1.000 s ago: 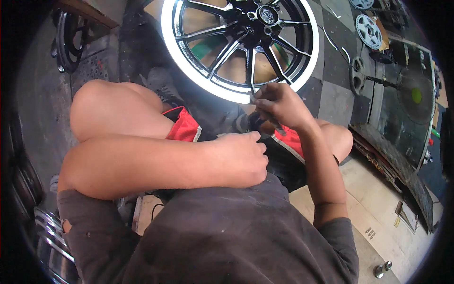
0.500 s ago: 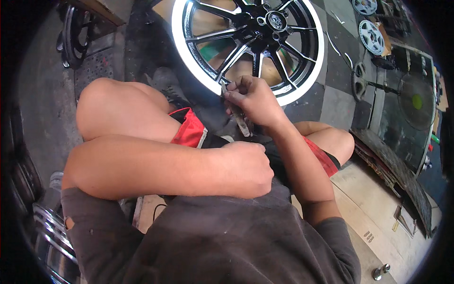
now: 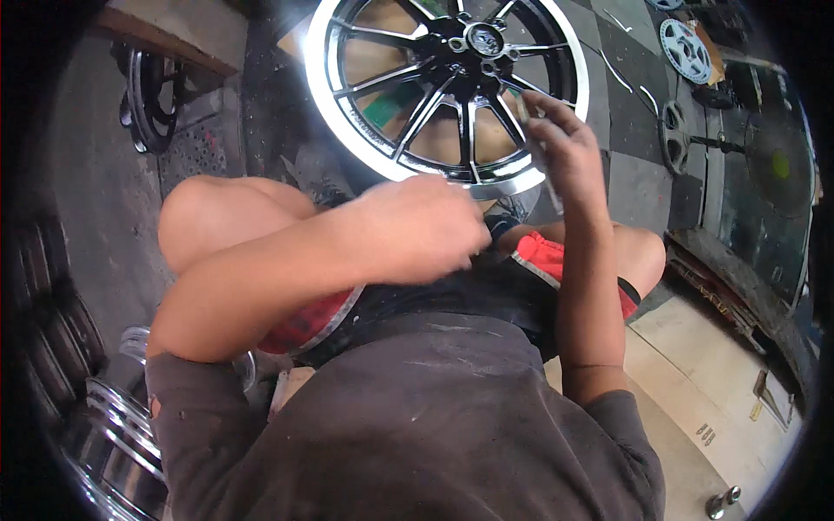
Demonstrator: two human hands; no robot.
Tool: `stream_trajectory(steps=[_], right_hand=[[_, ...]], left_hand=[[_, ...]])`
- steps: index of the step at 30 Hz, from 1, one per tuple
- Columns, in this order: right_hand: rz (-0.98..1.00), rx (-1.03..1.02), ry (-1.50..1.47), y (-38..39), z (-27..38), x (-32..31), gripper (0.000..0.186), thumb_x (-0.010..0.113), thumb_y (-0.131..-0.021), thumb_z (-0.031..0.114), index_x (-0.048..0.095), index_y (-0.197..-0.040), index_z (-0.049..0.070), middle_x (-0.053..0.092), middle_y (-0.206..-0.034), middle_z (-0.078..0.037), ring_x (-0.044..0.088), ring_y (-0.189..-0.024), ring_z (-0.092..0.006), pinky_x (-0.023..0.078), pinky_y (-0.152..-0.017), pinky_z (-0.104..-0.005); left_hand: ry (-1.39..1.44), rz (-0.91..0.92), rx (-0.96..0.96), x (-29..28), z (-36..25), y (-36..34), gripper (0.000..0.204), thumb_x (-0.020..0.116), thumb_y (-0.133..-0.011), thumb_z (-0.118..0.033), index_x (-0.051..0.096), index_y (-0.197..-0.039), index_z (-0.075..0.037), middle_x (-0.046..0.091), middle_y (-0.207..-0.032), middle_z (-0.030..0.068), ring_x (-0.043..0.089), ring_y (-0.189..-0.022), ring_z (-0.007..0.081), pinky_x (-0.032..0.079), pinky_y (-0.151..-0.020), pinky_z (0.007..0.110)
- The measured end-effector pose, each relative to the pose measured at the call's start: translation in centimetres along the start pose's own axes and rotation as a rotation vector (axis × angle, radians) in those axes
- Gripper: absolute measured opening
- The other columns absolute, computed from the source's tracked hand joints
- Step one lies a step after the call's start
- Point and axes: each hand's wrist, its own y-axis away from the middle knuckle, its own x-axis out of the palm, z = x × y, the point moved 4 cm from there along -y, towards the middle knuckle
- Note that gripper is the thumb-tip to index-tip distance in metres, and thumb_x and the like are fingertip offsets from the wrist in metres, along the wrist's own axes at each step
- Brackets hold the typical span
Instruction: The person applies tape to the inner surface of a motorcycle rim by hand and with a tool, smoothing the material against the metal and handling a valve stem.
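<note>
A large alloy wheel (image 3: 466,74) with a bright silver rim and glossy black spokes lies in front of me. My right hand (image 3: 565,148) is over its near right edge, fingers closed around a slim, worn, knife-like tool (image 3: 557,198). The tool's upper end points toward the spokes; motion smears it, so I cannot tell whether it touches the wheel. My left hand (image 3: 426,227) is above my lap, just short of the wheel's near rim. Its fingers curl under, slightly blurred, and whatever they may hold is hidden.
More rims (image 3: 122,417) are stacked at the lower left. A wooden stand (image 3: 174,35) is at the far left, and a pale wheel cover (image 3: 685,52) lies at the far right. To the right are a fan (image 3: 779,165), a glass panel (image 3: 764,234) and flat cardboard (image 3: 669,382).
My right hand has moved right and slightly forward with the tool, away from the near rim. My left hand has risen from my lap toward the wheel. The view has shifted slightly.
</note>
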Motion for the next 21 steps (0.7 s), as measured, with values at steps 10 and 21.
stream_trajectory(steps=[10,21], right_hand=[[-0.019,-0.074,-0.252,0.4,-0.4,-2.4,0.035,0.069,-0.1,0.01,0.067,-0.132,-0.004,0.069,-0.098,-0.003,0.062,-0.08,-0.0084,0.048,-0.069,-0.0212],[-0.065,-0.109,-0.276,1.4,-1.4,-5.5,0.03,0.069,-0.102,0.011,0.069,-0.128,-0.003,0.069,-0.092,-0.002,0.059,-0.075,-0.0058,0.043,-0.064,-0.0202]], left_hand=[[-0.073,-0.057,-0.386,6.6,3.6,-5.2,0.111,0.069,-0.095,-0.064,0.028,-0.157,0.019,0.029,-0.165,0.0422,0.028,-0.158,0.0501,0.027,-0.129,0.056],[0.527,-0.481,-0.606,4.2,8.2,-9.6,0.096,0.078,-0.091,-0.048,0.03,-0.151,0.008,0.054,-0.14,0.0433,0.062,-0.129,0.0505,0.048,-0.11,0.051]])
